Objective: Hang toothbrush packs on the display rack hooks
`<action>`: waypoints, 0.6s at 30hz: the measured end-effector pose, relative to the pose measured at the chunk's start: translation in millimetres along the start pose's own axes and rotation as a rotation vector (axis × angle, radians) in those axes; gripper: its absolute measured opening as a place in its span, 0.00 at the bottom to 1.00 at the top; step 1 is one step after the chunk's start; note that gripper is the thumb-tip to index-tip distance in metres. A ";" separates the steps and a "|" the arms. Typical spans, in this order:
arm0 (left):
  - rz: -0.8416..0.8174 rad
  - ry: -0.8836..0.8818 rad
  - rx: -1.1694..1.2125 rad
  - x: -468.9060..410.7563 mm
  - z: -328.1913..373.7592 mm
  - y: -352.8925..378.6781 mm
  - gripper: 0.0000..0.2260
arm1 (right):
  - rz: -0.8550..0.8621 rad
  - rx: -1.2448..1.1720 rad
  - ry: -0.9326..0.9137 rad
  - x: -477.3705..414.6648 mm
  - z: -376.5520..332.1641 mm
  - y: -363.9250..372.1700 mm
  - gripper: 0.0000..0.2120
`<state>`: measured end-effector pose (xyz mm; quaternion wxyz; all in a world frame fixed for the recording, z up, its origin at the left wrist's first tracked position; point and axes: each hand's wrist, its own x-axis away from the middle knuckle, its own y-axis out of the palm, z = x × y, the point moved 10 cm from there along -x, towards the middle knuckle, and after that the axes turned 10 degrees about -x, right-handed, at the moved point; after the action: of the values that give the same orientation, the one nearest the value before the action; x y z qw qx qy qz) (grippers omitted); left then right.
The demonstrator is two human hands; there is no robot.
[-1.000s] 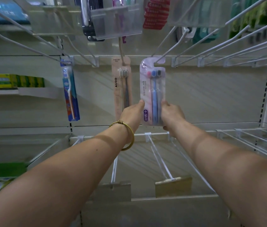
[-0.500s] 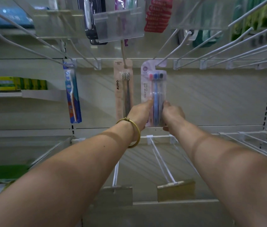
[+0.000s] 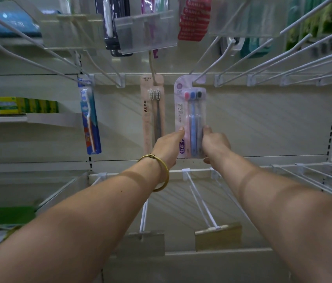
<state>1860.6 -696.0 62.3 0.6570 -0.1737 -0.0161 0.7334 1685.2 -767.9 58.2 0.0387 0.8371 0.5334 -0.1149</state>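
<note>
Flanking the toothbrush pack's [image 3: 189,111] lower half, both hands [image 3: 167,146] [image 3: 215,142] pinch its edges.

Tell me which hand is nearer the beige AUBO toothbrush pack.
Left. The left hand grips the three-brush pack at its left edge, right beside the AUBO pack; the right hand holds the far right edge.

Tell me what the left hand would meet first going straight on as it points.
The left hand pinches the three-brush pack; past it, probably the back panel, depth unclear.
</note>
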 end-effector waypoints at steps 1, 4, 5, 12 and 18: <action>-0.003 0.004 -0.008 -0.8 -0.6 0.0 0.23 | -0.001 -0.002 -0.001 0.1 -0.1 -0.4 0.31; 0.002 -0.006 0.018 -0.5 -4.6 -3.8 0.20 | -0.001 0.006 -0.002 -2.5 2.4 -1.8 0.32; 0.007 -0.019 0.028 -0.5 -6.7 -5.4 0.17 | 0.000 0.006 0.000 -2.4 3.9 -3.0 0.33; 0.000 -0.079 0.081 0.7 -12.4 -15.3 0.25 | 0.008 0.085 -0.049 -5.0 4.5 -14.9 0.36; -0.090 -0.143 0.148 9.5 -4.9 -18.4 0.26 | 0.032 0.195 0.046 4.4 10.3 -34.2 0.39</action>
<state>1878.9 -685.2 60.2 0.6975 -0.0711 -0.0162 0.7129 1654.7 -751.3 49.2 -0.0537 0.8478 0.5069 -0.1463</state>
